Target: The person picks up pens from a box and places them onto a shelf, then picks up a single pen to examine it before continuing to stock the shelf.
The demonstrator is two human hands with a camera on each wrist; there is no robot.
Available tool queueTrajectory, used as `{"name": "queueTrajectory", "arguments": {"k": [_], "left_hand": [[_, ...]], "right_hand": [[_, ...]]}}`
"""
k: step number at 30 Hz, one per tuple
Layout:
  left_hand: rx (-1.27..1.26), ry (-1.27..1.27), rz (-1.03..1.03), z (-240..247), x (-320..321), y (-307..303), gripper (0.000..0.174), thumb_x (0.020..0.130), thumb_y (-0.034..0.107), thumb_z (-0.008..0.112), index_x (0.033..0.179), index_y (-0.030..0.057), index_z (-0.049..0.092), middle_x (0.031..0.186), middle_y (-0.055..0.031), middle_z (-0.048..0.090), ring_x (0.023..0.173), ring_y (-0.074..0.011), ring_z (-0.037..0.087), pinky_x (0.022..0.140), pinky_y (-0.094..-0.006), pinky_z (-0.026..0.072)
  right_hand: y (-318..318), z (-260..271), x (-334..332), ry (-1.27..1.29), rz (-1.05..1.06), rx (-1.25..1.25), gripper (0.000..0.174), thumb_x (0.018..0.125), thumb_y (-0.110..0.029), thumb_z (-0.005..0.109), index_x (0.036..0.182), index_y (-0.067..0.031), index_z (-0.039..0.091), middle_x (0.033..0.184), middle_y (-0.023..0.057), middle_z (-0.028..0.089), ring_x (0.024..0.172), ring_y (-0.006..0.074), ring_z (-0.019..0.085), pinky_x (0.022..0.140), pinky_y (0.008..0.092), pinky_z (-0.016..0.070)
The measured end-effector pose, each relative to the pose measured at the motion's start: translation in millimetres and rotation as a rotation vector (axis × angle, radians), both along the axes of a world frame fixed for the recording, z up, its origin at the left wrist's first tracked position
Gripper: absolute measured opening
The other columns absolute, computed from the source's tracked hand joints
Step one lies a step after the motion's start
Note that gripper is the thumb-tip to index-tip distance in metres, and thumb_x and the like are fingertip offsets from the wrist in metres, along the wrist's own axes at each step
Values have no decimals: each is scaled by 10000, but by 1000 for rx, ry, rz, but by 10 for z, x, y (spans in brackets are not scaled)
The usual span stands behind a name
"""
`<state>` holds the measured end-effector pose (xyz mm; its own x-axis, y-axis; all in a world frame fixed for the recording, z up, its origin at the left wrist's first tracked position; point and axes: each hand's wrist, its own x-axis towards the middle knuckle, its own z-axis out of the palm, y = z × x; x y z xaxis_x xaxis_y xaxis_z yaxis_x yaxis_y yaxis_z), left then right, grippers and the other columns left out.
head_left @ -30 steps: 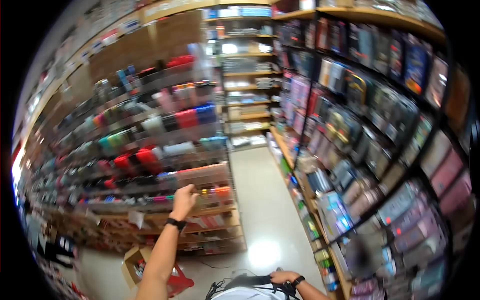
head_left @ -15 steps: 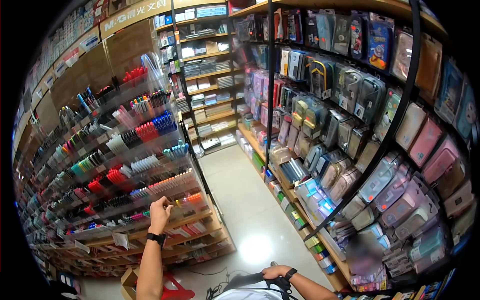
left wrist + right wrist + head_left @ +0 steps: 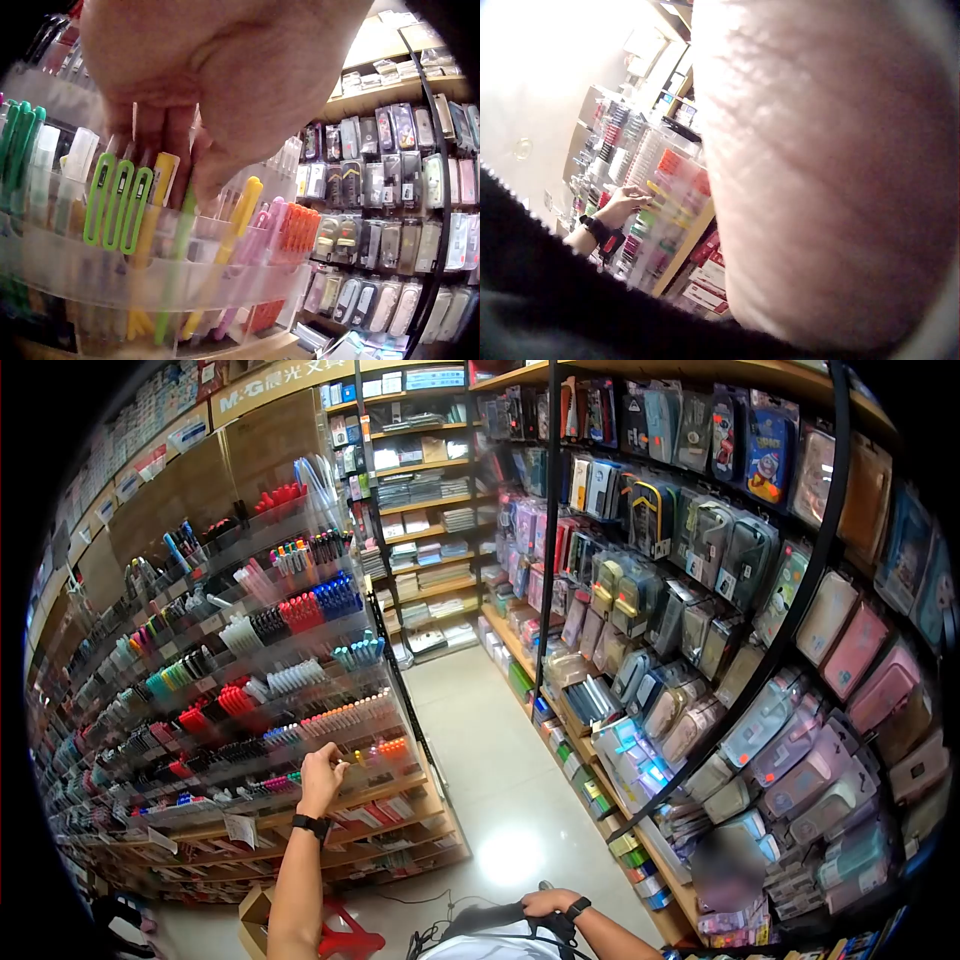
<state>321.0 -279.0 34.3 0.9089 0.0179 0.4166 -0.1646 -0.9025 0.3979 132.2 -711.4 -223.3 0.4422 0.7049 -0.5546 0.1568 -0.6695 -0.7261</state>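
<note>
In the head view my left hand (image 3: 320,775) reaches to the lowest tier of a clear pen rack (image 3: 375,768). Up close in the left wrist view, its thumb and fingers pinch the top of a light green pen (image 3: 178,251) standing in a clear compartment. Green-clipped pens (image 3: 118,206) and a yellow pen (image 3: 238,232) flank it, with pink and orange pens (image 3: 300,227) further right. My right hand (image 3: 550,902) is at my waist, fingers curled round a dark thing with a grey end (image 3: 546,885); most of it is hidden by the hand.
Pencil cases (image 3: 715,550) hang in packs along the black-framed wall at right. A tiled aisle floor (image 3: 455,730) runs between both displays to back shelves (image 3: 425,490). Below me are a red stool (image 3: 350,935), a cardboard box (image 3: 255,925) and thin cables (image 3: 425,900).
The head view first swung rightward, then settled with a slight shift back. My left hand stays at the lowest pen tier, and my right hand keeps its place at the waist.
</note>
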Motion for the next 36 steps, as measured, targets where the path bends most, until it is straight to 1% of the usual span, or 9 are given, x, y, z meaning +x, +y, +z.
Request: {"name": "queueTrajectory", "arguments": {"k": [4, 7, 10, 13, 15, 21, 24, 27, 36], "left_hand": [[15, 11, -8, 52, -24, -14, 229, 737, 91, 817, 874, 12, 652, 762, -169, 693, 743, -364, 681, 683, -420, 535], [-2, 41, -11, 72, -35, -27, 191, 749, 82, 795, 882, 12, 677, 776, -173, 701, 759, -359, 689, 704, -421, 542], [14, 56, -11, 79, -34, -32, 160, 759, 78, 774, 890, 19, 706, 800, -175, 712, 776, -349, 697, 716, -414, 550], [42, 47, -11, 102, -50, -50, 156, 760, 84, 769, 899, 31, 725, 805, -167, 718, 773, -342, 701, 717, -407, 557], [57, 65, -6, 104, -58, -75, 158, 759, 82, 768, 902, 30, 725, 799, -161, 719, 768, -341, 701, 715, -405, 559], [107, 68, -31, 104, -37, -50, 159, 760, 79, 765, 908, 32, 729, 782, -146, 720, 758, -341, 702, 700, -402, 563], [114, 64, -40, 49, -15, -8, 163, 755, 86, 768, 905, 33, 731, 790, -148, 722, 763, -345, 701, 701, -404, 564], [102, 65, -45, 10, -7, -21, 177, 743, 89, 772, 904, 28, 730, 803, -158, 722, 771, -354, 699, 712, -410, 566], [127, 33, -51, 44, -47, -60, 201, 722, 71, 773, 909, 16, 727, 819, -178, 718, 809, -369, 696, 738, -423, 565]], "right_hand": [[32, 85, 25, -9, 3, 11, 361, 848, -220, 509, 1019, 60, 662, 881, 186, 723, 757, 294, 659, 696, 419, 507], [53, 74, 58, 15, 54, -48, 380, 853, -232, 510, 1056, 55, 655, 911, 159, 718, 811, 269, 638, 728, 400, 498], [59, -27, 31, 7, 17, -10, 349, 845, -202, 497, 1010, 54, 668, 856, 158, 722, 735, 276, 649, 683, 419, 506], [47, -17, 26, 5, 28, 2, 353, 841, -203, 499, 1013, 52, 672, 875, 166, 726, 757, 286, 659, 697, 422, 507], [47, 157, 12, -14, 23, -40, 362, 835, -209, 504, 1021, 49, 677, 899, 183, 728, 798, 304, 675, 729, 426, 510], [44, 72, 4, -28, 49, -39, 382, 824, -202, 501, 1063, 36, 681, 928, 206, 728, 848, 325, 688, 772, 434, 513], [29, 164, -28, -41, 12, -60, 368, 821, -193, 495, 1046, 30, 683, 886, 177, 725, 800, 301, 676, 725, 426, 506], [39, 289, 25, 64, 85, -94, 397, 837, -214, 502, 1082, 63, 644, 949, 205, 712, 862, 305, 653, 766, 403, 502], [32, 193, 4, 46, 51, -64, 389, 822, -209, 510, 1059, 65, 651, 959, 202, 717, 854, 306, 657, 759, 410, 505]]}}
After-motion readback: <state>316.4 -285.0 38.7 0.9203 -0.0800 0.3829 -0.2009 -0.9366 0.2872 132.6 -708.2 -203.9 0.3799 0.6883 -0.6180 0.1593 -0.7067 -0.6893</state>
